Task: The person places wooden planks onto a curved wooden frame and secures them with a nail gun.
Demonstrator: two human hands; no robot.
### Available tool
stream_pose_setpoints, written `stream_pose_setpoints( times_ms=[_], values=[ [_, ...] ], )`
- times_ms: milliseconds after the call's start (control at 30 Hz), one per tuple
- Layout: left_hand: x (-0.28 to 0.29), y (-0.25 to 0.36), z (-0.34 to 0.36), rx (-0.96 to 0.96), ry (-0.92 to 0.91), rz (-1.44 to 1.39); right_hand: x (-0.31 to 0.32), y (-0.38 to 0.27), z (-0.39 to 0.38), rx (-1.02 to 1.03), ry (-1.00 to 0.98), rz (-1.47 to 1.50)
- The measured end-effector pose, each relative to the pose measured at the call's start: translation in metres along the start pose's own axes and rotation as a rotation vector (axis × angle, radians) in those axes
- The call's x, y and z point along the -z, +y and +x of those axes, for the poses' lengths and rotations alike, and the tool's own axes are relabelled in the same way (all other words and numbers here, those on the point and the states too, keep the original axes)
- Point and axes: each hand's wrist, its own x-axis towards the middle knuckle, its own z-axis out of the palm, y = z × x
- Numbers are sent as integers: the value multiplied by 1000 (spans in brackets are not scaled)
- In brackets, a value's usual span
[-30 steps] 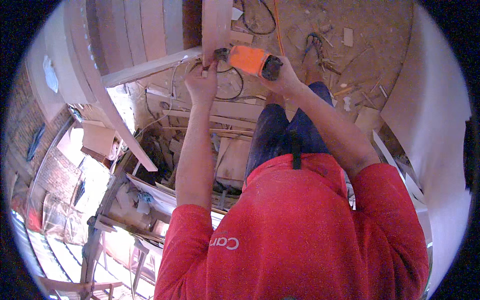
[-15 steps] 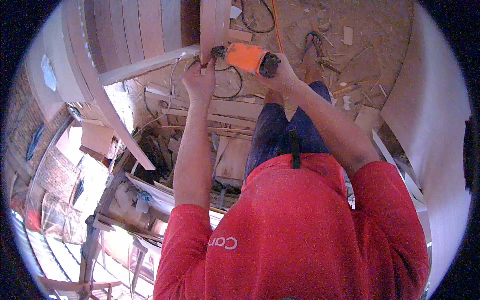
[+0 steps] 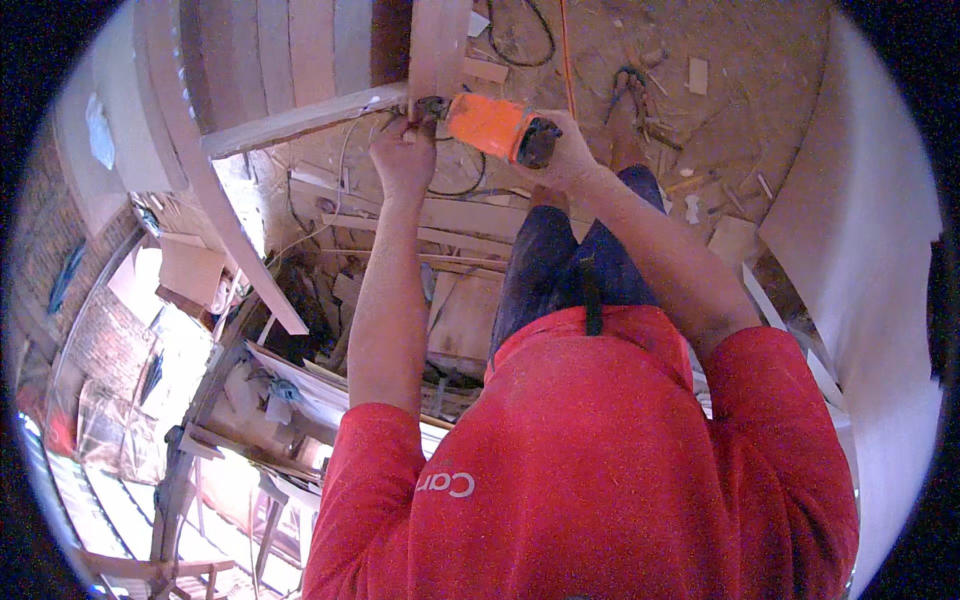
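Observation:
My right hand grips an orange power drill from behind, its dark rear end beside my fingers. The drill's dark front end points left, toward an upright pale wooden board. Right at that front end is my left hand, raised with its fingers closed against the lower part of the board. Whatever those fingers pinch is too small or hidden to make out. A pale wooden rail meets the board just left of my left hand.
Planked wooden panels curve up at the left. A large smooth pale sheet rises at the right. Wood scraps, an orange cord and a dark cable lie on the dusty floor. Long boards lie beneath my arms.
The drill has tilted slightly, its rear end dropping a little lower. My left hand has shifted slightly down beside the drill's front end, its fingers still closed. The view has moved slightly.

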Motion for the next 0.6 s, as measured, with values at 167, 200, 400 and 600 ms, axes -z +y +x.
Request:
stream_pose_setpoints(
  times_ms=[167, 200, 400, 600],
  values=[
    [-9, -3, 1, -59, 39, -90, -4, 6, 0, -104, 22, 8],
    [-9, -4, 1, -67, 44, -68, -4, 5, 0, -99, 42, 45],
    [-6, -6, 1, -90, 19, -18, -3, -10, 2, -181, -24, -104],
    [-6, -6, 1, -31, 13, -75, -14, 3, 3, 160, 273, -40]
  ],
)
